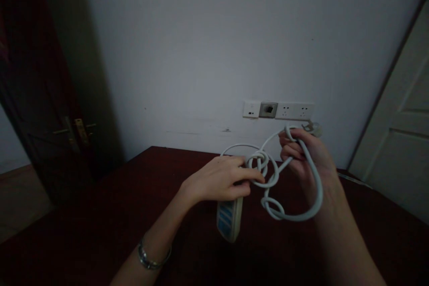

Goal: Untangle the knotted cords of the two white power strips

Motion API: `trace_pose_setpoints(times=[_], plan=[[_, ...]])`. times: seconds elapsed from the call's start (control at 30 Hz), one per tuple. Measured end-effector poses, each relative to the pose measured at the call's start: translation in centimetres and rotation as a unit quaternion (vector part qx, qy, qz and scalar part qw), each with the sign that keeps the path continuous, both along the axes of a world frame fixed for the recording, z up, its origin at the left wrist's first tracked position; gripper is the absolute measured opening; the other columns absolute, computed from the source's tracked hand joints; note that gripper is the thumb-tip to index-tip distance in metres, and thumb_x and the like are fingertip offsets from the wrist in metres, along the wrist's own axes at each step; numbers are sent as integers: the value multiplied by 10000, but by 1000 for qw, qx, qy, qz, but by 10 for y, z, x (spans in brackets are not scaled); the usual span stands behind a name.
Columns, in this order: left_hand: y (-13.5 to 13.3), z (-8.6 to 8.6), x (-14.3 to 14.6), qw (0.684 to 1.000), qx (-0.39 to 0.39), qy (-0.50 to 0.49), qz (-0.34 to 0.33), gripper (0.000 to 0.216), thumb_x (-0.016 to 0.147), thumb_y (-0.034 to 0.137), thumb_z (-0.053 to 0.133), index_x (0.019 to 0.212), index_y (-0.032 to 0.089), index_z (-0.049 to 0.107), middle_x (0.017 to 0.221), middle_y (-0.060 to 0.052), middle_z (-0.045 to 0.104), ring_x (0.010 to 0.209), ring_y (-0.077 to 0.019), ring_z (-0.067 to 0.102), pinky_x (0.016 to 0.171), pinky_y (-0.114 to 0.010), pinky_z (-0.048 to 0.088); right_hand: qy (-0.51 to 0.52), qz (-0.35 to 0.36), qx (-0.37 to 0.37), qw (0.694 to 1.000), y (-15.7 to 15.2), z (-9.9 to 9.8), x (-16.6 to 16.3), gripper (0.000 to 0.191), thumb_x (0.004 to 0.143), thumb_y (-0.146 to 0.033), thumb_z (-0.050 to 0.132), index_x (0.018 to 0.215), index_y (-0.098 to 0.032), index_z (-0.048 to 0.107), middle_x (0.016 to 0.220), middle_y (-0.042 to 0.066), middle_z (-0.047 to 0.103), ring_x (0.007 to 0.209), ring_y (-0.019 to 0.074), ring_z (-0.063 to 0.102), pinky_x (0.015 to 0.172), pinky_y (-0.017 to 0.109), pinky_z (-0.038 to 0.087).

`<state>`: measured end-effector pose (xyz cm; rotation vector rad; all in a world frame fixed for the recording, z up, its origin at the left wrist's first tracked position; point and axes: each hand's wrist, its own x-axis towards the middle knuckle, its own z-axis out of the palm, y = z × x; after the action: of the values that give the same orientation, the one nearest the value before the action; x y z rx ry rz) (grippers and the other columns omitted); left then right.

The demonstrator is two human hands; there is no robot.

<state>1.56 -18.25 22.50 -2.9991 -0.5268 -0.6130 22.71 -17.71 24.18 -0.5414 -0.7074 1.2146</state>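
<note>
Cord [318,194] of a pale grey colour was in a tangle between the two hands, at about four o'clock from the middle of the view, above the dark red surface [167,165]. The right hand [310,156] had its fingers curled closely and was holding the cord, from which one wide loop hung in front of the wrist. The left hand [223,178], at six o'clock, laid its index finger across the knotted part; the gap between this finger and the thumb was narrow, but whether it was gripping could not be told. Below this hand was a pale block [229,221] with blue panels, tilted, its upper end hidden by the hand. A metal bracelet [147,262] circled the left wrist, at seven o'clock. On the wall [201,53], at three o'clock, was a row of sockets [290,111]. A dark door [40,98] with a brass-coloured handle [81,129] stood at nine o'clock.
</note>
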Motion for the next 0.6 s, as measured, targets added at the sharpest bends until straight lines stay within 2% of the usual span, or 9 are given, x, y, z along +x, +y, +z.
trace_pose_setpoints(times=[0.13, 0.23, 0.3, 0.37, 0.4, 0.47, 0.53, 0.6], plan=[[4, -1, -4, 998, -43, -50, -21, 314, 844, 184, 455, 1101, 216, 632, 929, -51, 595, 808, -146, 539, 736, -249, 416, -69, -16, 33, 997, -6, 0, 3, 194, 521, -109, 652, 643, -157, 510, 558, -56, 380, 423, 11, 270, 304, 118, 149], [11, -2, -9, 987, -72, -146, 7, 334, 847, 194, 455, 1137, 198, 621, 929, -65, 615, 811, -148, 552, 749, -268, 434, -130, -23, 62, 989, -9, -1, 1, 262, 535, -147, 697, 785, -169, 620, 557, -65, 335, 452, 24, 260, 347, 130, 154], [19, -3, -11, 965, -102, -236, 41, 339, 856, 220, 458, 1159, 184, 607, 986, -78, 630, 857, -153, 565, 775, -281, 446, -185, -52, 78, 978, -9, -3, -2, 333, 580, -203, 713, 906, -167, 657, 544, -74, 289, 445, 24, 211, 362, 142, 126], [28, -4, -13, 936, -146, -313, 70, 352, 859, 258, 476, 1175, 157, 594, 1036, -93, 639, 880, -154, 577, 781, -284, 459, -259, -109, 85, 956, -7, -5, -7, 330, 658, -307, 691, 949, -153, 670, 542, -65, 314, 440, 30, 221, 372, 159, 133], [32, -4, -13, 922, -170, -339, 80, 364, 853, 276, 492, 1177, 142, 592, 1040, -102, 646, 873, -154, 583, 775, -285, 467, -310, -136, 90, 937, -6, -6, -9, 313, 700, -359, 660, 929, -146, 677, 548, -50, 359, 444, 37, 261, 379, 167, 163], [41, -5, -14, 902, -206, -368, 91, 384, 832, 292, 530, 1167, 117, 598, 1009, -112, 664, 839, -154, 595, 753, -289, 481, -437, -152, 117, 879, -5, -10, -15, 292, 766, -406, 591, 851, -142, 682, 606, -5, 484, 502, 65, 391, 429, 187, 268], [46, -7, -13, 889, -227, -386, 92, 389, 810, 289, 562, 1150, 106, 611, 991, -118, 675, 827, -159, 604, 749, -300, 491, -572, -116, 154, 797, -6, -15, -22, 258, 805, -372, 541, 768, -148, 665, 665, 21, 563, 581, 98, 478, 510, 213, 340], [50, -9, -12, 882, -238, -398, 85, 389, 790, 285, 590, 1133, 105, 625, 995, -121, 681, 835, -168, 614, 755, -313, 499, -674, -100, 179, 710, -6, -20, -30, 214, 816, -308, 511, 754, -159, 650, 702, 29, 597, 618, 116, 506, 563, 232, 357]])
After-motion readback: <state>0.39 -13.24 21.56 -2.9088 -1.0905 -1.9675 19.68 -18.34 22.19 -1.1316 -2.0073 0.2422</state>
